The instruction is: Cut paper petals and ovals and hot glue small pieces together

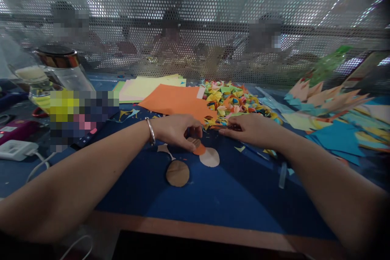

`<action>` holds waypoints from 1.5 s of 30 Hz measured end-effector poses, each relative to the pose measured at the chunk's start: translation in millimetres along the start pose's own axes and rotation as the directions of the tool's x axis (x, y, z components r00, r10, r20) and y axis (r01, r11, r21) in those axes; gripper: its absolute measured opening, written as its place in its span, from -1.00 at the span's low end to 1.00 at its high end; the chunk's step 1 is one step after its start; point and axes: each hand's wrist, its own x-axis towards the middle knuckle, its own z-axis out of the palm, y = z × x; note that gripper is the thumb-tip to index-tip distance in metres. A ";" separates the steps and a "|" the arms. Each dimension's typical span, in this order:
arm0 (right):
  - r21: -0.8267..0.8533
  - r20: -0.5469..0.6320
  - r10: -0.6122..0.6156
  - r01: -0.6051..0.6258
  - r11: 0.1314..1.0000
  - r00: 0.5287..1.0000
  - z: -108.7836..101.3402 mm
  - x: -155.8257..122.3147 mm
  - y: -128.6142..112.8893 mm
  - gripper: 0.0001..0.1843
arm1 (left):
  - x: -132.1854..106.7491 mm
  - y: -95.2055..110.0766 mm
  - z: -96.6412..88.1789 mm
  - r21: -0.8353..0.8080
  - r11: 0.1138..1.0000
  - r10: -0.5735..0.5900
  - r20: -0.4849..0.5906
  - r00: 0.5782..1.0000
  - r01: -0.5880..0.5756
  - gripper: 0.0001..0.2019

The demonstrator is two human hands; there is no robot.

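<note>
My left hand (179, 130), with a silver bangle at the wrist, has its thumb and fingers curled at a small striped cardboard disc (194, 142). The disc lies partly over an orange paper circle (200, 150), which overlaps a pale pink paper circle (210, 157). Closer to me rests a round brown cardboard piece (178, 173). My right hand (248, 129) is low at the front of the scrap pile, fingers closed around something thin and dark that is mostly hidden. An orange paper sheet (176, 99) lies just beyond my left hand.
Colourful paper scraps (231, 99) are heaped against a perforated metal screen (195, 28). Folded paper pieces (323, 95) and blue sheets (338, 140) lie right. A lidded jar (65, 69), a white charger (18, 150) and its cable are left. People sit beyond the screen.
</note>
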 end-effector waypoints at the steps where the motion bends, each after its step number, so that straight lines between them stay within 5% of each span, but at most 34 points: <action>1: -0.002 0.001 0.002 -0.002 1.000 1.000 -0.1 0.0 0.0 -0.42 | -0.5 1.6 -0.4 0.044 0.999 0.006 0.012 1.000 -0.007 -0.70; 4: -0.008 0.015 0.014 -0.014 1.000 1.000 -0.9 -0.4 -1.0 -0.42 | -2.1 4.9 -0.3 0.175 0.984 -0.040 0.009 0.999 0.038 -0.76; 7: -0.002 0.033 0.004 -0.004 1.000 0.999 -1.5 -0.9 -2.8 -0.43 | -1.9 6.7 3.2 0.296 0.947 -0.088 -0.129 0.988 0.123 -0.71; 10: 0.003 0.048 -0.009 0.009 1.000 0.999 -1.5 -1.5 -4.9 -0.46 | 1.4 14.2 12.4 0.385 0.914 -0.021 -0.274 0.961 0.130 -0.69; 12: -0.001 0.057 -0.008 0.008 1.000 0.998 -1.5 -2.2 -6.5 -0.46 | 4.0 22.9 20.4 0.389 0.919 0.026 -0.223 0.974 0.065 -0.70; 22: 0.003 0.090 0.031 -0.032 0.999 0.995 -8.1 -11.7 -28.1 -0.61 | 10.3 34.7 33.8 0.285 0.957 0.075 -0.078 0.994 -0.050 -0.83; 26: 0.029 0.094 0.033 -0.036 0.999 0.995 -9.4 -14.7 -32.7 -0.77 | 11.4 33.8 35.0 -0.052 0.993 0.101 -0.117 0.988 -0.108 -0.87; 30: 0.088 0.082 -0.008 0.000 0.996 0.997 -8.7 -18.3 -36.1 -0.73 | 14.5 29.0 32.8 -0.511 0.838 -0.043 -0.412 0.910 -0.192 -0.66; 32: 0.097 0.033 -0.037 0.033 0.995 0.999 -7.9 -20.6 -39.4 -0.67 | 17.1 23.1 30.2 -0.646 0.740 -0.189 -0.466 0.864 -0.187 -0.66; 38: 0.067 -0.070 -0.009 0.013 0.998 0.997 -10.8 -23.8 -46.5 -0.61 | 23.1 5.4 25.1 -0.873 0.476 -0.456 -0.350 0.818 -0.108 -0.74; 42: 0.081 -0.257 0.051 -0.032 0.996 0.965 -14.8 -24.7 -47.1 -0.59 | 24.1 7.0 24.8 -0.929 0.351 -0.491 -0.290 0.821 -0.119 -0.73; 45: 0.078 -0.415 -0.024 0.062 0.995 0.909 -13.9 -25.5 -46.8 -0.59 | 22.5 13.8 25.1 -0.957 0.270 -0.474 -0.230 0.850 -0.108 -0.71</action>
